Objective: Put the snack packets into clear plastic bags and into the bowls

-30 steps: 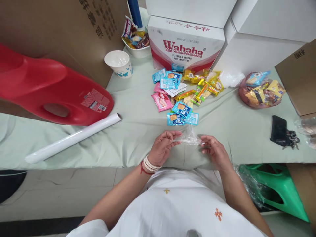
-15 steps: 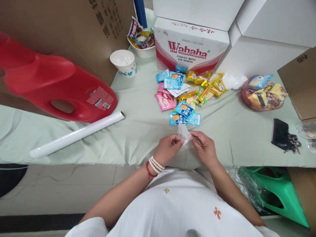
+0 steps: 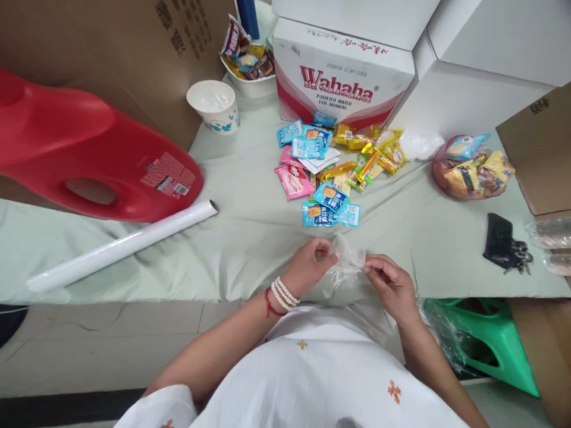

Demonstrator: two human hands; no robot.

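Note:
A thin clear plastic bag (image 3: pixel 347 267) is stretched between my two hands, just above the table's front edge. My left hand (image 3: pixel 311 264), with beads at the wrist, holds the bag's left side with curled fingers and thumb. The right side of its rim is pinched by my right hand (image 3: pixel 392 284). Just beyond the bag lie blue snack packets (image 3: pixel 331 197). Behind them are pink packets (image 3: pixel 293 181) and yellow-wrapped snacks (image 3: pixel 368 166) in a loose pile.
A red jug (image 3: pixel 102 154) and a white roll (image 3: pixel 125 242) lie at left. Behind stand a paper cup (image 3: pixel 215 107), a white bowl of snacks (image 3: pixel 254 87) and a Wahaha carton (image 3: pixel 341 77). At right are a snack-filled bowl (image 3: pixel 473 169) and a black pouch with keys (image 3: pixel 499 241).
My hands have moved apart, the right one going right and slightly down. Between them the bunched plastic bag has spread wider. The view has shifted slightly.

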